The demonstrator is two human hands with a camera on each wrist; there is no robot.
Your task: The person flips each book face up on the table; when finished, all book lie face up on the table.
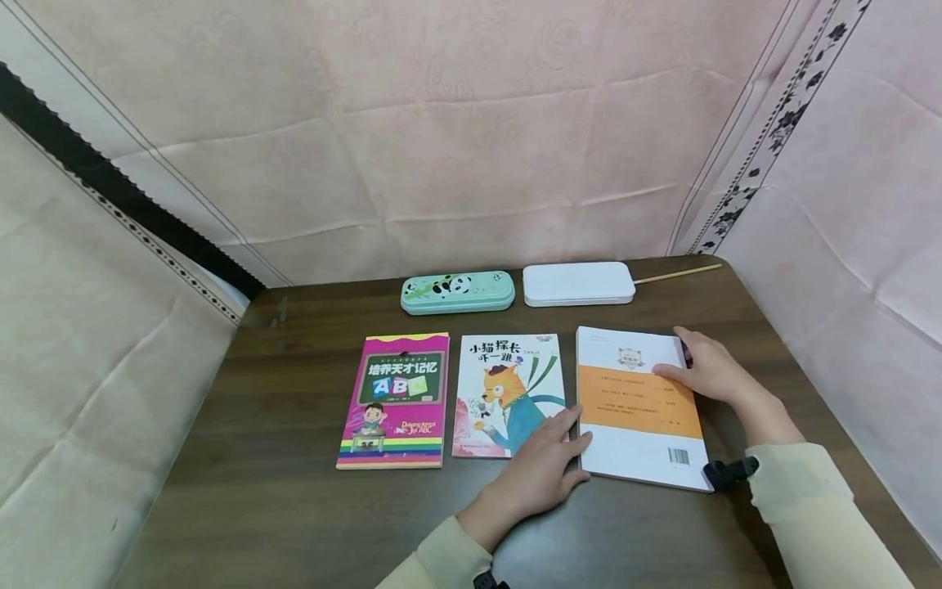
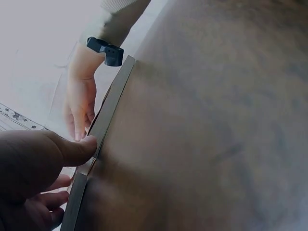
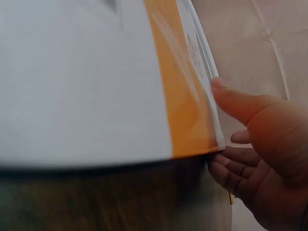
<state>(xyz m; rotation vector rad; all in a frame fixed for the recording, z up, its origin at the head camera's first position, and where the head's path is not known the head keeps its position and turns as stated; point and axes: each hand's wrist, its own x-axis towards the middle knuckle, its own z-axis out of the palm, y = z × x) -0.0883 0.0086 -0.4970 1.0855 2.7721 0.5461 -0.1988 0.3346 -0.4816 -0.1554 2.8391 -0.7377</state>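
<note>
A white book with an orange band (image 1: 636,397) lies face down at the right, barcode on its lower part. My right hand (image 1: 710,368) grips its right edge, thumb on top; in the right wrist view, fingers (image 3: 231,171) curl at the underside. My left hand (image 1: 540,462) rests at its left side with fingers extended over the neighbouring cat picture book (image 1: 508,401). Seen from the left wrist, the thumb (image 2: 79,150) touches the white book's near edge. A pink ABC book (image 1: 393,401) lies left of the cat book.
Behind the books stand a green panda pencil case (image 1: 458,293) and a white case (image 1: 578,284), with a thin stick (image 1: 680,274) beside it. The brown table (image 1: 294,507) is bordered by pale cloth hangings (image 1: 471,147) at the back and sides.
</note>
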